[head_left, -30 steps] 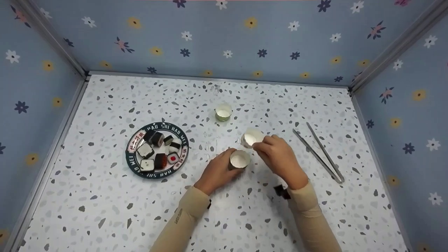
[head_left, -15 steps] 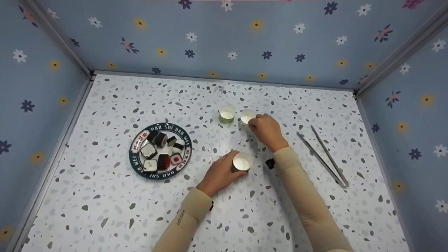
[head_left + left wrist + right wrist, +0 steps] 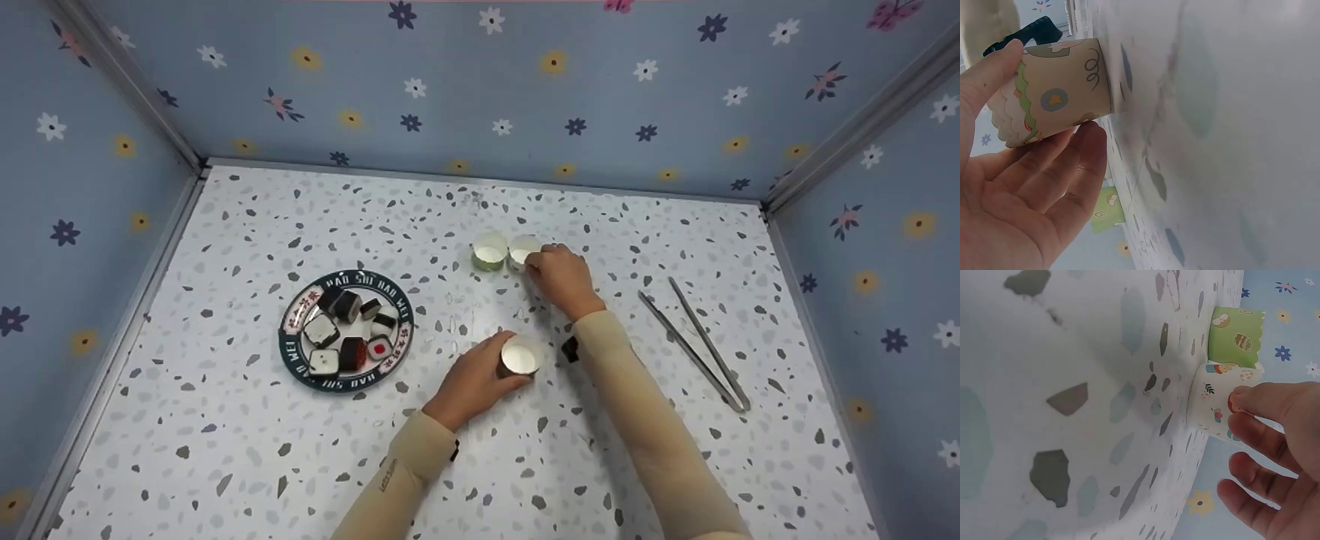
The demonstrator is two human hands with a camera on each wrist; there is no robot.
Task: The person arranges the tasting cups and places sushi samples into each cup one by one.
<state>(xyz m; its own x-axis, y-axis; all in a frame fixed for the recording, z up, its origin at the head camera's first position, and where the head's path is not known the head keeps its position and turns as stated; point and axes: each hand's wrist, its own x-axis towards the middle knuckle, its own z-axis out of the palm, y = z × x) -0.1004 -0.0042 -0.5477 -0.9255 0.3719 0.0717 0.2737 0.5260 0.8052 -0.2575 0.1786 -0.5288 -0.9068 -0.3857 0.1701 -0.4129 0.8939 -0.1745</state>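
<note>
My left hand (image 3: 472, 379) holds a brown paper baking cup (image 3: 1072, 84) on the table, thumb on one side and fingers on the other. The cup stands upright, with a scalloped rim and a star print. Farther out, my right hand (image 3: 562, 277) pinches the near side of a white paper baking cup (image 3: 1207, 396) between thumb and forefinger, the other fingers loosely bent. This cup has small fruit and leaf prints. Close on its left stands a green paper baking cup (image 3: 1235, 340), their sides meeting in the right wrist view.
On the left lies a dark-rimmed plate (image 3: 289, 345) bearing several sushi pieces (image 3: 352, 352). Metal tongs (image 3: 705, 352) rest spread on the right of the speckled table (image 3: 225, 465). Flowered blue panels (image 3: 480, 97) wall in the back and both sides.
My right hand has carried the white cup away from me and leftward, up beside the green cup. My left hand stays at the brown cup. The head view has shifted slightly.
</note>
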